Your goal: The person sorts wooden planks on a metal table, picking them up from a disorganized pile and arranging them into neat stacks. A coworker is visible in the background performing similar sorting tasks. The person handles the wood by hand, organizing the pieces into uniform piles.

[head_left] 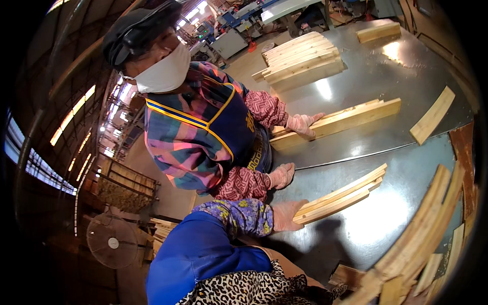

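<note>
My left hand [288, 215], at the end of a blue sleeve with a floral cuff, is closed round the near end of a few pale wood strips [340, 197]. The strips lie side by side, pointing away to the right, over the metal table [325, 162]. My right hand is not in view. Closest to me at the lower right lie long wood strips [417, 234], some overlapping, with shorter pieces among them.
A masked co-worker stands at the left, one gloved hand [304, 125] on wood strips [345, 118], the other [282, 176] at the table's edge. Farther off lie a strip stack [305, 56], a block [378, 32] and a single board [433, 116]. A fan [113, 241] stands behind.
</note>
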